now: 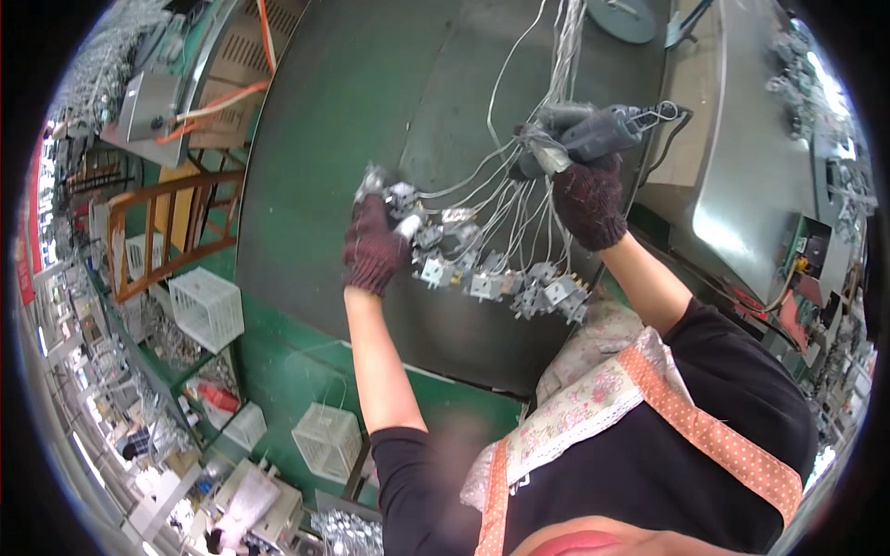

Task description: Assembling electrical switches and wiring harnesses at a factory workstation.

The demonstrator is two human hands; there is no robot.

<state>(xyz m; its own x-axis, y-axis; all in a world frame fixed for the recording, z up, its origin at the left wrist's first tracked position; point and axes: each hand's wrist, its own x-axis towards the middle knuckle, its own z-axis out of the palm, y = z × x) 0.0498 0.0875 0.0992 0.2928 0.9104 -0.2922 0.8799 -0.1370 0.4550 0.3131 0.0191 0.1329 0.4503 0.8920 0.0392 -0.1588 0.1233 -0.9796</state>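
Both my hands wear dark maroon knit gloves. My right hand [591,199] is closed around a bundle of white wires [547,148], gathered by a pale wrap. Just beyond its fingers lie dark grey cylindrical pieces [603,134]. The wires fan out toward several small metal parts [496,283], which lie in a curved row on the dark table [324,157]. At the left end of that row, my left hand [374,239] has its thumb and fingers around a small metal part [400,195]. Its fingertips are slightly blurred, and the exact grip is partly hidden.
More white wires [567,46] run off past the table's far side. A round grey disc [623,17] is at the far right. Left of the table are a wooden frame [171,232] and white plastic crates [206,306]. A metal-topped bench [756,148] stands at right.
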